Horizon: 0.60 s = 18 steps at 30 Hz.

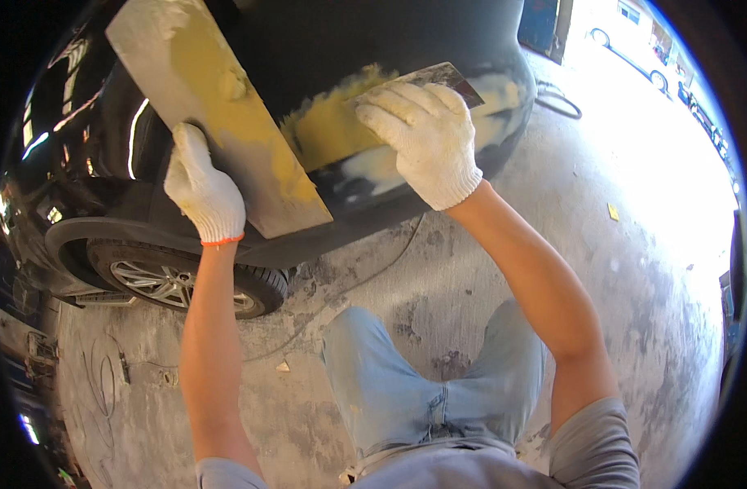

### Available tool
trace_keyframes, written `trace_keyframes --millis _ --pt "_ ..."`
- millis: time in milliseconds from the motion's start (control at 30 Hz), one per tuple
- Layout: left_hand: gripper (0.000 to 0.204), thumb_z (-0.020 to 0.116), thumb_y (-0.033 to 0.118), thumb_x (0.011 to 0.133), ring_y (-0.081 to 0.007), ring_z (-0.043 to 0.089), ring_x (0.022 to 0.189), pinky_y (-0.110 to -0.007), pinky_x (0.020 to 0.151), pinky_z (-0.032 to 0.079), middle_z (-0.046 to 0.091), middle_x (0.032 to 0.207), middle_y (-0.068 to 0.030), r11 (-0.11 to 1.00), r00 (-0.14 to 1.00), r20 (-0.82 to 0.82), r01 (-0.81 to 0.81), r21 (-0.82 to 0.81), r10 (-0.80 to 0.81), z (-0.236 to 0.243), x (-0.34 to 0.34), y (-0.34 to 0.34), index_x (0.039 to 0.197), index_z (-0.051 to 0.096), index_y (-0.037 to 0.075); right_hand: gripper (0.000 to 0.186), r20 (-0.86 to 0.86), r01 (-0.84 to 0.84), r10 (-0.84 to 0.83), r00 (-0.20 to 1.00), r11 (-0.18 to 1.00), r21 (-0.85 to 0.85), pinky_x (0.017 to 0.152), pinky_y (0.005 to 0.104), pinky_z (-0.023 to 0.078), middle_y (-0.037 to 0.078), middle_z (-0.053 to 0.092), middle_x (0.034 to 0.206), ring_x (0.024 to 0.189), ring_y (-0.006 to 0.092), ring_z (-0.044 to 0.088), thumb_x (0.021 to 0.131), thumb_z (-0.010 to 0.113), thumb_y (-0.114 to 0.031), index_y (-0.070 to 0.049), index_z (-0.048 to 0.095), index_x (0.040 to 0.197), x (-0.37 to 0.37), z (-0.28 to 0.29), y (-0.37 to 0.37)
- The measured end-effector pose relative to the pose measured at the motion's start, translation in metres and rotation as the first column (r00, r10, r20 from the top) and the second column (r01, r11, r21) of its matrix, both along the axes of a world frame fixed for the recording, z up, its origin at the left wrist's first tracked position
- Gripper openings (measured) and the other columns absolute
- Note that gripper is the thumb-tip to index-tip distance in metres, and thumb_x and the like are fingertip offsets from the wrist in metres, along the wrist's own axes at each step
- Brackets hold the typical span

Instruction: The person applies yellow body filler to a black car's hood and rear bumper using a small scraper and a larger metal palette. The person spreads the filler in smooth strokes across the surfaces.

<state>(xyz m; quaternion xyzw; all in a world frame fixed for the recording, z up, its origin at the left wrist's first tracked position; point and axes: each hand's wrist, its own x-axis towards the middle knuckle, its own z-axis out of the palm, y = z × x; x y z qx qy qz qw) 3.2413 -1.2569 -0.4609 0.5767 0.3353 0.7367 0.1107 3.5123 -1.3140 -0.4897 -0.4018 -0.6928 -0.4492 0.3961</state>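
A long flat board (pixel 149 61), smeared with yellow body filler (pixel 226 77), is gripped along its lower left side by my left hand (pixel 204 183), in a white knit glove with an orange cuff edge. My right hand (pixel 429 134), gloved in white too, holds a thin metal spreader (pixel 451 80) by its flat blade, fingers laid over it. The spreader is over a yellow filler patch (pixel 324 126) on the dark car's bumper (pixel 373 33). Paler sanded patches (pixel 373 171) lie below and right of the hand. The spreader's edge against the panel is partly hidden by the glove.
Below the car body, a wheel (pixel 182 281) stands at the left. A thin cable (pixel 341 289) runs over the worn concrete floor (pixel 601 269). A coiled hose (pixel 559 102) lies at the far right, a yellow scrap (pixel 613 212) nearer. Beyond, a white vehicle (pixel 630 53) is outside.
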Motion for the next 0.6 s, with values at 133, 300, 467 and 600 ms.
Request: trace_keyframes --millis 133,300,467,600 --pt "0.056 0.056 0.044 0.115 -0.0118 0.057 0.09 -0.03 0.082 0.05 0.069 0.096 -0.0043 0.993 0.992 0.048 0.115 0.017 -0.116 0.001 0.0 0.0 0.107 0.072 -0.009 0.029 0.049 0.069 -0.064 0.997 0.992 -0.109 0.099 0.0367 0.05 -0.001 0.077 0.122 0.117 0.0176 0.069 0.089 0.067 -0.019 -0.016 0.077 0.116 -0.001 -0.032 -0.022" --pt "0.056 0.056 0.043 0.115 -0.0121 0.058 0.092 -0.031 0.083 0.05 0.07 0.099 -0.0045 0.998 0.993 0.095 0.07 0.002 -0.069 0.006 0.007 -0.002 0.107 0.072 -0.011 0.031 0.022 0.078 -0.075 0.997 0.987 -0.138 0.101 0.0402 0.048 -0.001 0.077 0.123 0.12 0.017 0.068 0.089 0.066 -0.019 -0.018 0.078 0.118 0.003 -0.047 -0.041" --pt "0.054 0.057 0.042 0.115 -0.0118 0.055 0.092 -0.031 0.084 0.049 0.068 0.099 -0.0034 0.995 0.989 0.121 0.094 -0.022 -0.09 0.005 0.006 -0.001 0.105 0.071 -0.01 0.029 -0.081 0.128 -0.123 0.989 0.99 0.06 0.104 0.0421 0.046 -0.004 0.077 0.121 0.121 0.017 0.068 0.09 0.065 -0.017 -0.022 0.078 0.115 0.019 -0.006 -0.024" --pt "0.054 0.057 0.041 0.114 -0.012 0.054 0.089 -0.031 0.081 0.048 0.067 0.097 -0.0032 0.997 0.994 0.08 0.073 -0.007 -0.072 0.004 0.001 0.0 0.101 0.07 -0.009 0.028 -0.059 0.037 -0.027 0.998 0.984 0.172 0.101 0.041 0.048 -0.002 0.078 0.118 0.117 0.0193 0.07 0.089 0.065 -0.017 -0.02 0.076 0.114 0.028 0.021 0.002"
